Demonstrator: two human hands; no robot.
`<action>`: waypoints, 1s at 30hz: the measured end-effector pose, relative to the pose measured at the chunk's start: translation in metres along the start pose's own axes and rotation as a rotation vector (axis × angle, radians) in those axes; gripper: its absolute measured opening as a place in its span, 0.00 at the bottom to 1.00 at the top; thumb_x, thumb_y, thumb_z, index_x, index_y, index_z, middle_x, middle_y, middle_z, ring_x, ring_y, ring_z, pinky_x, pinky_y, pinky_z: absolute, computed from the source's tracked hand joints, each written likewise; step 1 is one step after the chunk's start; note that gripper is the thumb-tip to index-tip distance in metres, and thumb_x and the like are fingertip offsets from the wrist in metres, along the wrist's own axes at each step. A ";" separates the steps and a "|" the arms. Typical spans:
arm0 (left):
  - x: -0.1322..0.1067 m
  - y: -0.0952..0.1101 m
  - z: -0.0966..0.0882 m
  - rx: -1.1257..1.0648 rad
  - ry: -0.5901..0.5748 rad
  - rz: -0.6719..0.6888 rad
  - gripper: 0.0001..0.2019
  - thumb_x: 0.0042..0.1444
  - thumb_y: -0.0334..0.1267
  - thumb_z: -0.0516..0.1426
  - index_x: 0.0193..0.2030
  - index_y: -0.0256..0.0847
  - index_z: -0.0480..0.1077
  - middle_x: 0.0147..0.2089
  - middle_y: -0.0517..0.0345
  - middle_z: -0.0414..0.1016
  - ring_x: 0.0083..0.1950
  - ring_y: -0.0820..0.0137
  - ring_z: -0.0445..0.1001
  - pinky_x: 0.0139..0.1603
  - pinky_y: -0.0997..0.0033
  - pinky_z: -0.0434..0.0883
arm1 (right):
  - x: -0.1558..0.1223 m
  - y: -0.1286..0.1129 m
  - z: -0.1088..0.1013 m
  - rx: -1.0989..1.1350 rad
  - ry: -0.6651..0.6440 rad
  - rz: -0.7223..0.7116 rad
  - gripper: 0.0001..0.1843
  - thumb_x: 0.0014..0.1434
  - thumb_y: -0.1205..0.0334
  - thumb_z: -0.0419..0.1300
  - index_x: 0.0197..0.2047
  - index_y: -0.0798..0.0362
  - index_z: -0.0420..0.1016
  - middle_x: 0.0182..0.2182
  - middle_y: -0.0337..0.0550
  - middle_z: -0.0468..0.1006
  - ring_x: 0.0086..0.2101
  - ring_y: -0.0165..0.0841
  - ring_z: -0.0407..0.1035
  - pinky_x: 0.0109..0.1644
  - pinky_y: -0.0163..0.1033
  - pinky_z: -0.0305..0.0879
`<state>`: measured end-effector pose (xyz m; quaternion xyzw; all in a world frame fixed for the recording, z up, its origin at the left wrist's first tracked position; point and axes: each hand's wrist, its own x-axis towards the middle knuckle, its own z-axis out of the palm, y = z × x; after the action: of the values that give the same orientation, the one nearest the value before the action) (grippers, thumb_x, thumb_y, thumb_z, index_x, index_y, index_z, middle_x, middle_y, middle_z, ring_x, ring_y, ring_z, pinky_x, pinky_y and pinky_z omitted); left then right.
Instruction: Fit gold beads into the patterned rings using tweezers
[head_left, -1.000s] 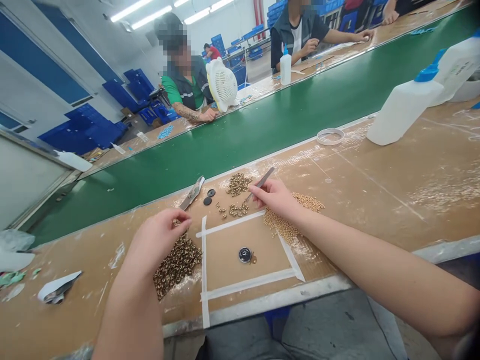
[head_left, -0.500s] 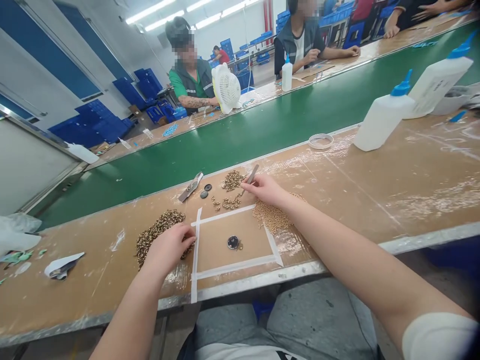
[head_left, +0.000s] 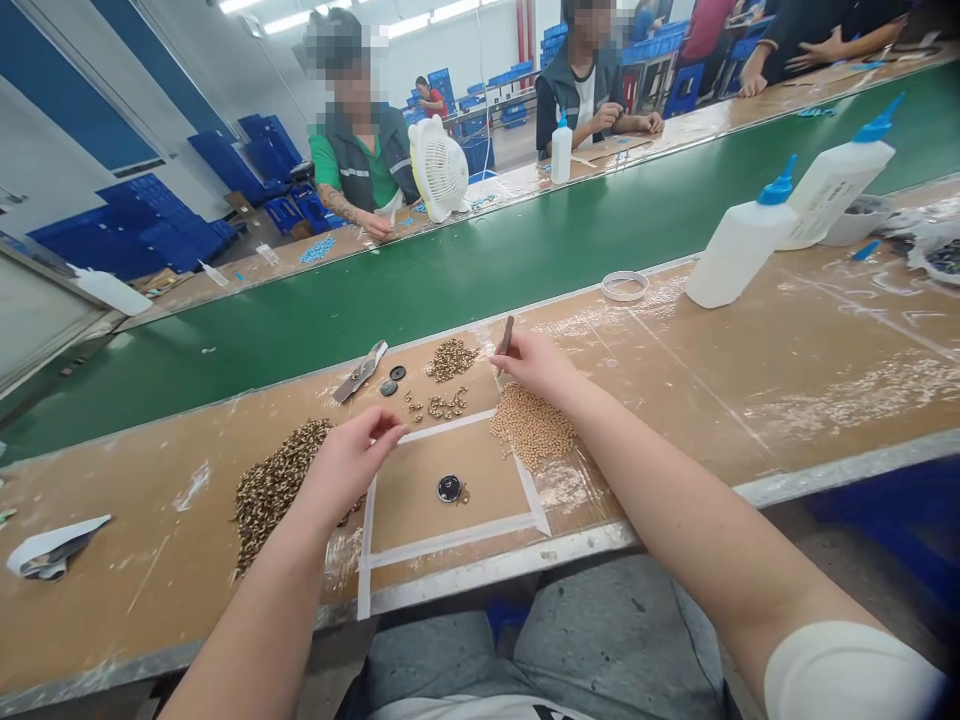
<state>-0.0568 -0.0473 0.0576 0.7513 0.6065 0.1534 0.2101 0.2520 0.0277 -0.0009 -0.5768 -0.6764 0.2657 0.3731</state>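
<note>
Tweezers in the right hand, by the beads on the desk.
The right hand grips the tweezers, tips down near the beads' far edge; the left hand, fingers curled, is by the brown pile, and whether it pinches anything is unclear. A black dish sits inside the tape; 2 discs lie beyond.

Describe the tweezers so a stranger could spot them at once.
From the green belt, come nearer to the beige pile. At its far edge, the right hand holds the tweezers, slim and grey-brown. Unlike the silvery strip lying farther left, they're hand-held.
</note>
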 end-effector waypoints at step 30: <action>0.061 0.012 0.088 -1.217 0.025 -0.043 0.05 0.64 0.36 0.53 0.41 0.41 0.69 0.35 0.61 0.63 0.24 0.80 0.58 0.20 0.80 0.57 | -0.004 0.007 -0.006 0.003 -0.182 0.089 0.08 0.62 0.57 0.64 0.37 0.52 0.80 0.35 0.45 0.84 0.37 0.39 0.79 0.43 0.46 0.74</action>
<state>0.0095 -0.0018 -0.0142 0.4820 0.4273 0.4772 0.5978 0.2614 0.0246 -0.0039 -0.5793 -0.6806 0.3343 0.2990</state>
